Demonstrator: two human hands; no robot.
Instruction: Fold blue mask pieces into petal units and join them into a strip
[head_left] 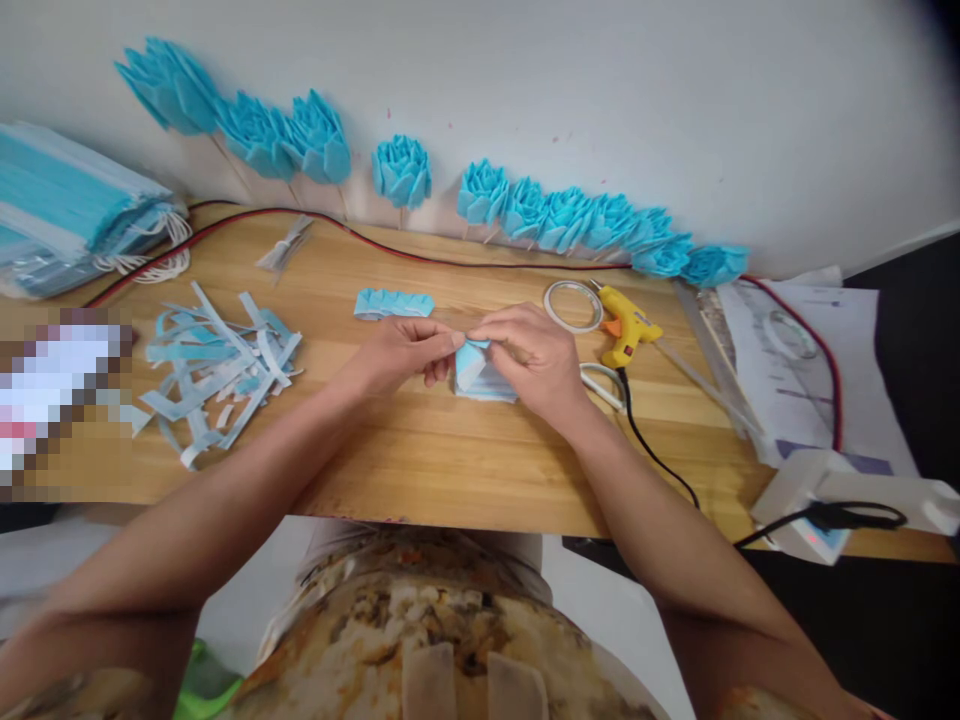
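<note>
Between my two hands is a small piece of light blue mask fabric (pixel 472 367), its top edge folded or rolled. My left hand (pixel 416 350) pinches its upper left corner between thumb and forefinger. On the other side my right hand (pixel 531 355) grips the upper edge, fingers partly hiding it. Under the right hand lies a stack of pale fabric pieces (pixel 491 385). Just beyond my left hand sits a row of folded blue petals (pixel 394 303). Right of my right hand lie scissors with white handles (pixel 602 386), partly covered.
A yellow glue gun (pixel 628 325) and a tape roll (pixel 573 306) lie to the right, near a white power strip (pixel 806 505). Fabric scraps (pixel 217 365) and stacked masks (pixel 82 205) are left. Blue fabric flowers (pixel 401 170) on sticks lean along the wall.
</note>
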